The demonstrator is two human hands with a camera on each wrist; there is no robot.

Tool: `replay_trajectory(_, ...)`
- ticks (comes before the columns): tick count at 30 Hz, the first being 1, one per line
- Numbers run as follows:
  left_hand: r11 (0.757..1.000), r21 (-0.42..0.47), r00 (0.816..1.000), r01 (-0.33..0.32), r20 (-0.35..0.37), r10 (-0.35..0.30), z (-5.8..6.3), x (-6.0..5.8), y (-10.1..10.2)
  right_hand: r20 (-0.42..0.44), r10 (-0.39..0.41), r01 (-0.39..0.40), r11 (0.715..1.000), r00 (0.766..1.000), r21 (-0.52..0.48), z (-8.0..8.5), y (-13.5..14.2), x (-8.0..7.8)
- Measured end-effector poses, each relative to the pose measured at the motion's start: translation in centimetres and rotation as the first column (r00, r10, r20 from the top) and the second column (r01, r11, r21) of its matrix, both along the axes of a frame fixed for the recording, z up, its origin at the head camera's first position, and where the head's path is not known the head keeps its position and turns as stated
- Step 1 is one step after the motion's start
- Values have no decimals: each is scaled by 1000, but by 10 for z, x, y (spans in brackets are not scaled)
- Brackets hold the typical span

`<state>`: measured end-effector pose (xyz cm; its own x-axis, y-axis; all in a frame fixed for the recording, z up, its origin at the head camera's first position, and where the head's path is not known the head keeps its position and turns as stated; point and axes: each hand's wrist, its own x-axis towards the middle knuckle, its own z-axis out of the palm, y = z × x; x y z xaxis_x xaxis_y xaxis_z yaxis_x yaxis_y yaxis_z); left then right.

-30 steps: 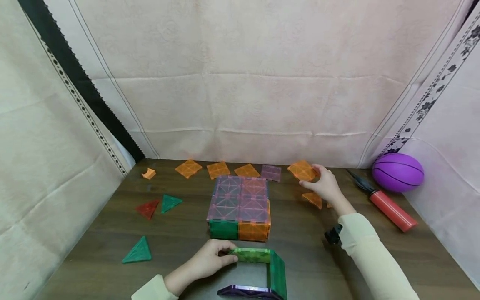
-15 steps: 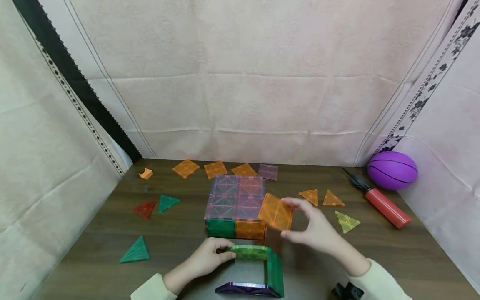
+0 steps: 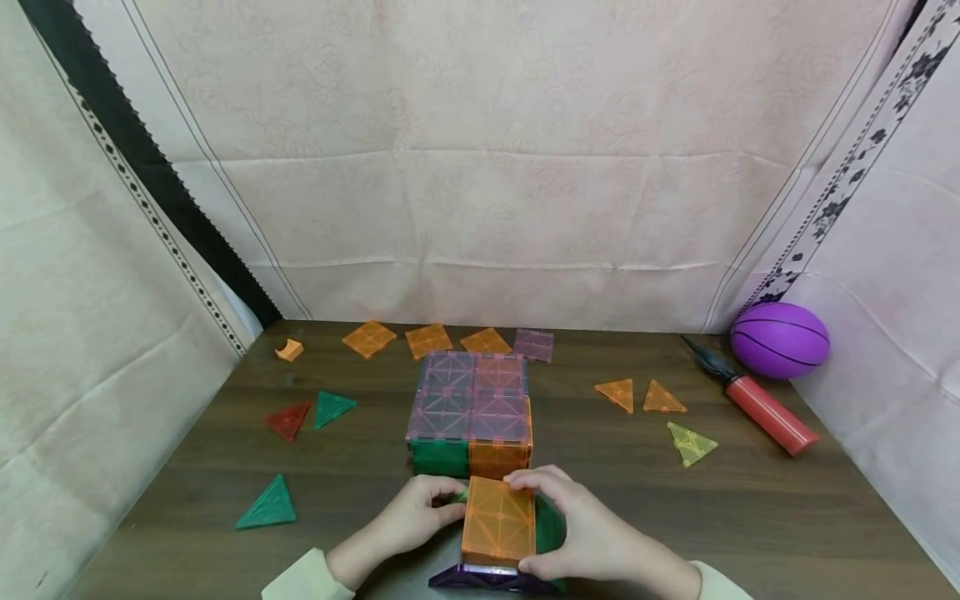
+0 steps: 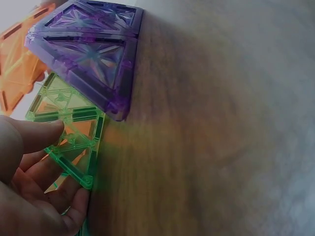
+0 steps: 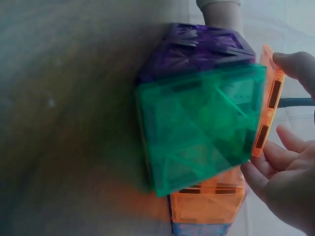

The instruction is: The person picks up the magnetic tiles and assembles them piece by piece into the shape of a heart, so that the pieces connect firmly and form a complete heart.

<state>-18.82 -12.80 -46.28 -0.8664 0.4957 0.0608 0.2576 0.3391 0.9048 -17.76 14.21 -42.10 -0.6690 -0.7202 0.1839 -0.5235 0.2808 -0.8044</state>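
My left hand (image 3: 416,517) pinches a light green magnetic tile (image 4: 74,132), one wall of a small open frame. The frame's dark green tile (image 5: 202,128) and purple triangular tiles (image 4: 88,64) stand joined on the table. An orange square magnetic tile (image 3: 498,521) is held between thumb and fingers of my right hand (image 3: 592,533), over the frame's top. In the right wrist view the orange tile meets or nearly meets the dark green tile's upper edge. Most of the light green tile is hidden in the head view.
Just beyond the frame stands a tile box (image 3: 468,396) with a purple top. Loose triangles lie left and right, including a green triangle (image 3: 268,504). Orange squares (image 3: 429,340) line the back. A red pump (image 3: 771,414) and purple ball (image 3: 780,340) are at right.
My right hand has brought the orange square tile from the back right, past the tile box, to the frame's top. My left hand has kept its pinch on the light green tile.
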Motion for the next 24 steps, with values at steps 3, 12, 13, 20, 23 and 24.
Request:
replay_trajectory(3, 1000, -12, 1000, -7, -6, 7, 0, 0, 0, -48, -6, 8, 999, 999, 45, -4, 0, 2)
replay_trajectory(12, 1000, -19, 1000, -16, -5, 16, 2, 1, 0, -85, -27, 37, 992, 996, 118, -8, 1, 4)
replay_trajectory(13, 1000, -18, 1000, -15, -4, 15, 2, 1, 0, -76, -35, 45, 990, 996, 133, -8, 2, 5)
replay_trajectory(20, 999, -28, 1000, -22, -10, 22, 3, 2, -2, 22, -90, 82, 970, 996, 231, -8, 6, 8)
replay_trajectory(23, 999, -30, 1000, -25, 4, 25, 5, 2, -4, 52, -91, 75, 965, 995, 251, -10, 6, 7)
replay_trajectory(24, 999, -27, 1000, -24, 14, 25, 6, 2, -6, 54, -90, 74, 965, 994, 253, -11, 6, 7)
